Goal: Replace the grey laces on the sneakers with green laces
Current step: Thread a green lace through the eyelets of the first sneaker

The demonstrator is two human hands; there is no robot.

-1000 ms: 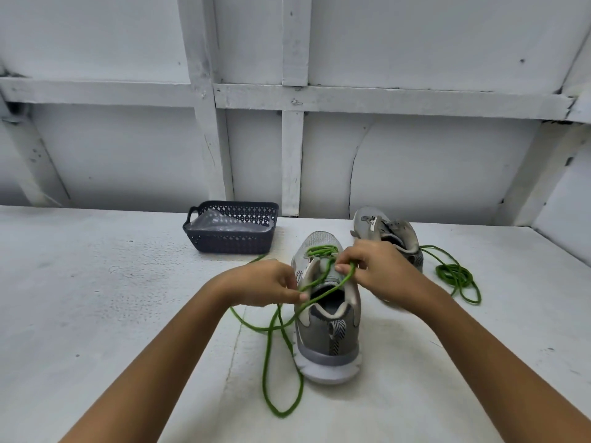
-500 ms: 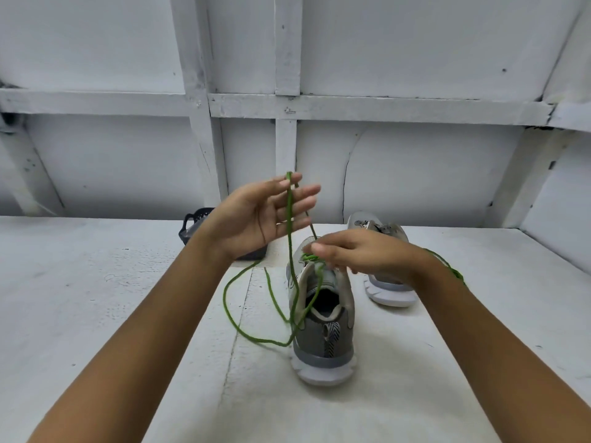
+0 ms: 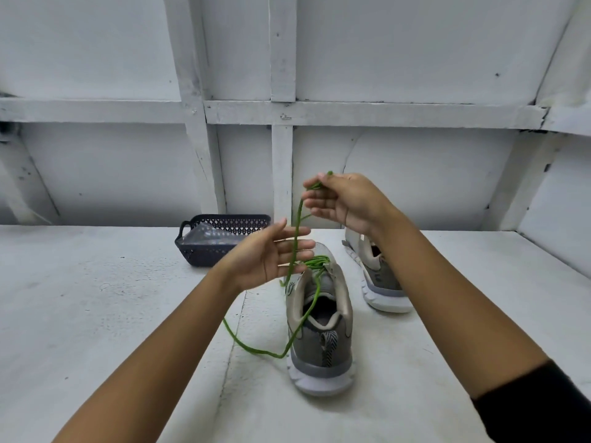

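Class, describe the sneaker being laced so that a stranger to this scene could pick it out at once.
On the white table, look right of the dark basket. The near sneaker stands heel toward the camera, in front of the far sneaker. Only it shows a green lace, which runs from its front up to the right hand.

white table (image 3: pixel 96 314) — on it a dark basket (image 3: pixel 204 255), near sneaker (image 3: pixel 323 356), far sneaker (image 3: pixel 380 282), a slack green lace (image 3: pixel 256 348).
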